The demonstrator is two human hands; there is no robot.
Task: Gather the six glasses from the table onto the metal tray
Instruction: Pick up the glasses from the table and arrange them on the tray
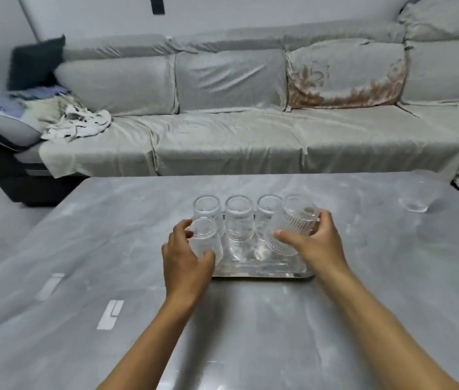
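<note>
A shiny metal tray (262, 273) lies in the middle of the grey table (250, 333). Three clear ribbed glasses stand upright on it in a back row: left (207, 206), middle (239, 220) and right (267, 209). My left hand (186, 263) is wrapped around a clear glass (204, 239) at the tray's front left corner. My right hand (312, 237) grips a ribbed glass (293, 223) tilted away from me over the tray's right side. A sixth glass (417, 192) stands apart near the table's far right edge.
A long grey covered sofa (236, 130) runs behind the table, with crumpled cloth (76, 122) at its left end. White marks (110, 315) show on the table's near left.
</note>
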